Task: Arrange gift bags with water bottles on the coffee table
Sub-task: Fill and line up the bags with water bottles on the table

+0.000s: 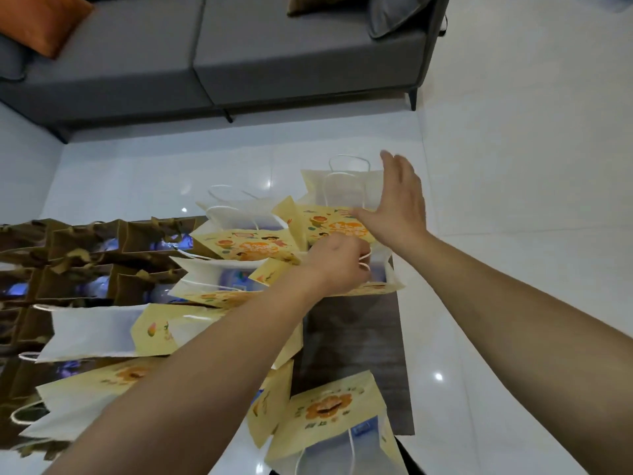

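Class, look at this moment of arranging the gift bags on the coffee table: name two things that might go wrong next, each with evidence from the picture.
1. The left hand grips the white rope handles of a yellow paper gift bag at the dark coffee table edge; a nudge might tip it off.
2. The flat right hand presses the farthest yellow bag; crowded neighbours could topple.

The room is brightly and evenly lit from above. Small ceiling-light glints dot the glossy white floor point(513, 234), and the dark table point(356, 341) mirrors the bags. Shadows are faint. Wide-angle bending curves the edges, and the right hand point(397, 197) is slightly motion-blurred.
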Available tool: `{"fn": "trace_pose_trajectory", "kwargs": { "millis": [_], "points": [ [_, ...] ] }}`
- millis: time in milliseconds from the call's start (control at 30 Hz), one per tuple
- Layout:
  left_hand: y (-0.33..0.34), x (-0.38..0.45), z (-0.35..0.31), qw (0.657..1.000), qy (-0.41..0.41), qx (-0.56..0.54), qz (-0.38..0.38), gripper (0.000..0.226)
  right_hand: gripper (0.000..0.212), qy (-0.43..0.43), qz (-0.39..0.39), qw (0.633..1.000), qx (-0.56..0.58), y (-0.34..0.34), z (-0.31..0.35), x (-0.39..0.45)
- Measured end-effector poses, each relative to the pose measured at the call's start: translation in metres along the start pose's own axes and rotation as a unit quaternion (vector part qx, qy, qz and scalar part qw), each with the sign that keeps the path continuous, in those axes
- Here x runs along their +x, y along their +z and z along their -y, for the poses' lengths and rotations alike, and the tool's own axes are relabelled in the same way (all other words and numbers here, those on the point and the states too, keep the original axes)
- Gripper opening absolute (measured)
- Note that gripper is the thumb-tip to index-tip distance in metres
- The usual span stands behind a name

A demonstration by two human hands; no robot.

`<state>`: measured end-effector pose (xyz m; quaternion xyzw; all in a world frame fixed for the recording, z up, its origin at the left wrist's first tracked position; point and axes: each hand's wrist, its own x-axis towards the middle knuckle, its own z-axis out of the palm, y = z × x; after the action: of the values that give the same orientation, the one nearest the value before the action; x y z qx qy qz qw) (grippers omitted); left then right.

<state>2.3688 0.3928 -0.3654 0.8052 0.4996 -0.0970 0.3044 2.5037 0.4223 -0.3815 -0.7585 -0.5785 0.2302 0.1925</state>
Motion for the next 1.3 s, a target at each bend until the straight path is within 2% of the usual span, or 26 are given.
{"fn": "trace_pose_trajectory", "kwargs": {
  "millis": [67,100,133,200,233,600,900,1000,1167,1300],
  "points": [
    [0.001,-0.002,0.002,1.0,0.005,-0.011,-0.009,0.013,0.11,-0.008,0.032,0.999,-0.034,0.001,0.017,0.025],
    [0.001,-0.003,0.003,1.0,0.005,-0.025,-0.01,0.011,0.102,-0.011,0.054,0.998,-0.039,0.003,0.021,0.035],
    [0.002,-0.005,0.003,0.999,0.001,-0.038,-0.009,0.008,0.083,-0.014,0.078,0.997,-0.023,0.003,0.025,0.042],
    [0.0,-0.008,0.001,0.998,-0.005,-0.052,-0.019,0.005,0.03,-0.02,0.107,0.993,0.044,0.003,0.03,0.047],
    [-0.001,-0.009,0.0,0.998,-0.007,-0.054,-0.027,0.006,0.021,-0.024,0.115,0.991,0.071,0.002,0.032,0.045],
    [-0.005,-0.016,-0.009,0.995,-0.031,-0.046,-0.083,0.015,0.012,-0.039,0.107,0.983,0.143,-0.024,0.048,0.027],
    [0.001,-0.007,0.0,0.99,-0.082,-0.036,-0.112,0.017,0.013,-0.029,0.128,0.988,0.081,-0.011,0.028,0.023],
    [-0.003,-0.007,0.007,0.989,-0.07,-0.051,-0.119,0.02,0.02,-0.024,0.126,0.989,0.07,-0.011,0.025,0.015],
    [0.002,-0.02,0.015,0.99,-0.054,-0.044,-0.12,0.02,0.041,0.024,0.045,0.993,0.109,-0.009,0.004,-0.018],
    [0.01,-0.038,0.021,0.992,-0.045,-0.046,-0.106,0.027,0.038,0.077,-0.022,0.992,0.099,-0.01,-0.022,-0.069]
  ]
}}
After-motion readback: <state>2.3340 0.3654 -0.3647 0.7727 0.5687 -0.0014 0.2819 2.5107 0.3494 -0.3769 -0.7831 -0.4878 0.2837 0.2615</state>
